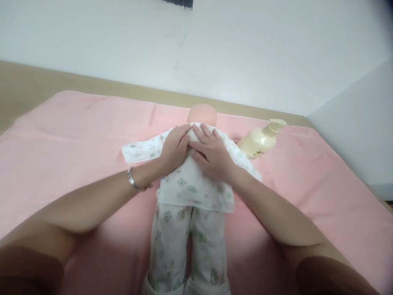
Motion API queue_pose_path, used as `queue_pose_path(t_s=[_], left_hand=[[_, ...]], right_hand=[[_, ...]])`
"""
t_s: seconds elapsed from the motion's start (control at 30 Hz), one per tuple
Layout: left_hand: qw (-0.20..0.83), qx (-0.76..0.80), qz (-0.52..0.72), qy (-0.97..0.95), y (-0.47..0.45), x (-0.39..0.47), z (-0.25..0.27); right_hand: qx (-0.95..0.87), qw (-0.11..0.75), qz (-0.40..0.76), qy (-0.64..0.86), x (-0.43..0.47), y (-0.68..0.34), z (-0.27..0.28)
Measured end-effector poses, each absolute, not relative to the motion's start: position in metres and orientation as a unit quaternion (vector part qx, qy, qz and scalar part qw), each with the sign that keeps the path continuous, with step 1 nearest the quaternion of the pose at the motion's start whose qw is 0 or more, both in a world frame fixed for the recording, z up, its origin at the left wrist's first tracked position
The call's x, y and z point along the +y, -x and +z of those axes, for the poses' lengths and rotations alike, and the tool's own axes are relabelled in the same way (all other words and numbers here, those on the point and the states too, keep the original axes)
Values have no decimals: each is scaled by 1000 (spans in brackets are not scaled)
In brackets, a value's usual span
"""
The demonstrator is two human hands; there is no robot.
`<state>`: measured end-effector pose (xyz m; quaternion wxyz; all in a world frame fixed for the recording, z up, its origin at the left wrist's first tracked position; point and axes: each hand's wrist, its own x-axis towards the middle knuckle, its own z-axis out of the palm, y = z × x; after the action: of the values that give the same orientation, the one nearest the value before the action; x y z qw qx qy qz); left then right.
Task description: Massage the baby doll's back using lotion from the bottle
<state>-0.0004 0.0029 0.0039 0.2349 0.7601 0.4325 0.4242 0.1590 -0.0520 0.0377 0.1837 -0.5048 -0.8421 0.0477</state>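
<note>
A baby doll [202, 114] lies face down, its bald head pointing away from me. It wears a white printed top [196, 190] and matching trousers [172, 241], with both sleeves spread outward. Flat on the upper left of its back rests my left hand [175, 149], a silver bracelet [132, 179] at the wrist. My right hand [212, 152] lies on the upper back beside it, fingers spread, the fingertips of the two hands close together. Neither hand grips anything. The doll's face is hidden.
Under the doll is a pink cloth [101, 164] spread over a wooden surface [27, 82]. A yellowish pump bottle [258, 141] lies tilted beside the doll's right-hand sleeve. A white wall [123, 45] stands behind, with another wall at the right.
</note>
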Motion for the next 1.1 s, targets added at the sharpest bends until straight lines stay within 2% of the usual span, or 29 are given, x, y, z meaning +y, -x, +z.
queue_pose_path(t_s=[0.2, 0.43, 0.53, 0.67, 0.83, 0.97, 1.1], left_hand=[[219, 437, 423, -763, -1, 2, 5], [208, 444, 411, -768, -1, 2, 3], [206, 444, 409, -770, 0, 3, 2], [211, 441, 412, -769, 1, 3, 0], [216, 446, 429, -755, 1, 4, -1], [210, 442, 415, -767, 0, 4, 2], [216, 441, 416, -766, -1, 3, 2]], right_hand=[[-843, 186, 48, 503, -43, -167, 34], [-791, 224, 20, 569, -37, -170, 27], [-783, 209, -3, 586, -62, -155, 30], [-839, 169, -45, 515, -95, -135, 33], [-854, 174, 15, 491, -71, -149, 32], [-805, 200, 35, 558, -39, -170, 32], [-782, 192, 21, 593, -54, -160, 33]])
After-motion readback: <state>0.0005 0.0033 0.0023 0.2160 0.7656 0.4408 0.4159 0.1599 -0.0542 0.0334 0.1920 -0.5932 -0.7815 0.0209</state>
